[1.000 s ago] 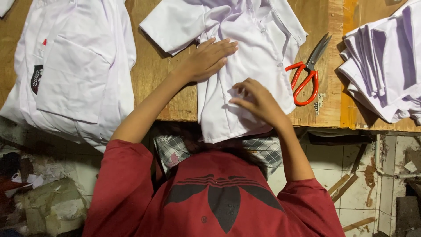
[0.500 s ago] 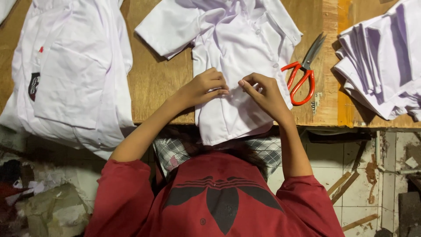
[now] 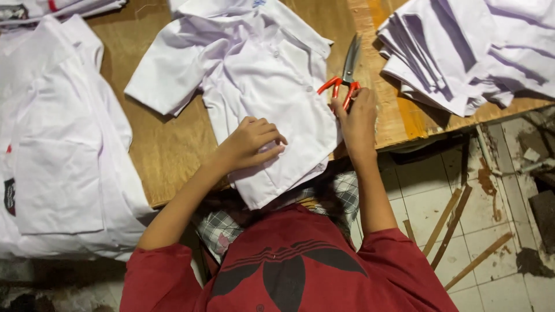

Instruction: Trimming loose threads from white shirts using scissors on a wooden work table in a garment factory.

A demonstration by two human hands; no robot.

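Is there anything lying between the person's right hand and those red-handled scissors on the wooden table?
Nothing visible does. The right hand already reaches the red-handled metal scissors, its fingertips at the red loops, beside the white shirt spread on the wooden table. The left hand rests on the shirt, away from the scissors.

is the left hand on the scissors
No, the left hand rests on the white shirt, while the right hand is the one at the red-handled scissors.
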